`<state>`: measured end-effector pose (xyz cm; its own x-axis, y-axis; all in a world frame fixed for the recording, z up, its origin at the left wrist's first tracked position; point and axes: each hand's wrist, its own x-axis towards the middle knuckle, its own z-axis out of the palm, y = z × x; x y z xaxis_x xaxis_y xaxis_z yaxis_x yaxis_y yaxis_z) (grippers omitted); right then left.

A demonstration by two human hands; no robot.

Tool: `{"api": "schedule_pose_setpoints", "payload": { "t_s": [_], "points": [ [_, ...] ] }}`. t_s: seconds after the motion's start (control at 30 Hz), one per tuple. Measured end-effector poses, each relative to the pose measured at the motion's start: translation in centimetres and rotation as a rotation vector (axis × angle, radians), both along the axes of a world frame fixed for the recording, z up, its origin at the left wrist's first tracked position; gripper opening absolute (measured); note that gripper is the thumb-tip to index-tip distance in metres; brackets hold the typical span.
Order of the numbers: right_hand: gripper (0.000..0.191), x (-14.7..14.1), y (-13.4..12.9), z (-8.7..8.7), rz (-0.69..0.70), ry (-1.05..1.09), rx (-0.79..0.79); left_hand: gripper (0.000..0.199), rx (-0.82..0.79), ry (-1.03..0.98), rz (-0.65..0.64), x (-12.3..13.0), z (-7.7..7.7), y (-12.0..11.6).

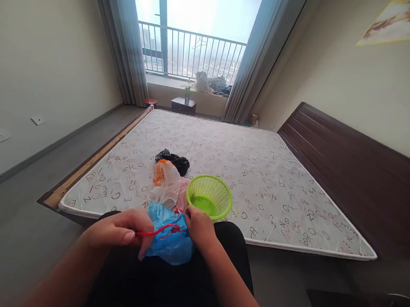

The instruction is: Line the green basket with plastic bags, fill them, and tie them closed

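Note:
A blue plastic bag (171,248) with a red drawstring (163,229) rests over my lap, between my hands. My left hand (123,227) is closed on one end of the drawstring, which stretches across the bag's upper part. At the bag's right upper edge, my right hand (201,226) pinches the blue plastic; its fingertips are partly hidden. Just beyond the right hand stands a green plastic basket (225,197) on the mattress. A white plastic bag with orange print (167,183) lies beside it, partly over a pink cloth-like item (183,192). Behind these is a crumpled black plastic bag (179,163).
The letter-patterned mattress (260,176) fills the middle, with a dark headboard (342,159) at right and a wooden bed-frame edge (98,157) at left. By the window, a small dark table (183,106) carries a green bottle (187,95). Bags (203,82) sit on the sill.

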<state>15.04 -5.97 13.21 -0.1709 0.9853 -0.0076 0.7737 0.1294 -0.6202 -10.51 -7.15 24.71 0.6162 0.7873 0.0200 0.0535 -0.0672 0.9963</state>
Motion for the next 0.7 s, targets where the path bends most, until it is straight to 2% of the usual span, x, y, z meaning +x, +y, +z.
{"api": "schedule_pose_setpoints", "payload": {
  "t_s": [0.07,0.1,0.2,0.3,0.4,0.57,0.7],
  "points": [
    [0.013,0.1,0.4,0.0,-0.028,0.111,0.025,0.052,-0.026,0.090,-0.259,0.3,1.1,0.1],
    [0.012,0.3,0.5,0.0,-0.047,0.184,0.040,0.055,-0.033,0.122,-0.272,0.8,1.5,0.2],
    [0.010,0.5,0.7,0.4,-0.111,0.403,0.073,0.053,-0.008,0.159,-0.078,3.1,1.4,0.0],
    [0.014,0.4,0.8,0.9,-0.131,0.612,0.034,0.044,0.094,0.204,0.072,5.6,-0.2,-0.2],
    [0.020,0.3,0.7,1.2,-0.076,0.837,-0.069,0.035,0.253,0.394,0.095,7.3,-2.3,-0.1],
    [0.035,0.9,0.2,1.9,-0.031,1.103,-0.228,0.032,0.403,0.786,0.140,7.1,-6.0,1.4],
    [0.043,1.5,0.0,2.3,-0.016,1.182,-0.346,0.030,0.461,0.995,0.242,6.6,-8.2,2.2]
  ]
}}
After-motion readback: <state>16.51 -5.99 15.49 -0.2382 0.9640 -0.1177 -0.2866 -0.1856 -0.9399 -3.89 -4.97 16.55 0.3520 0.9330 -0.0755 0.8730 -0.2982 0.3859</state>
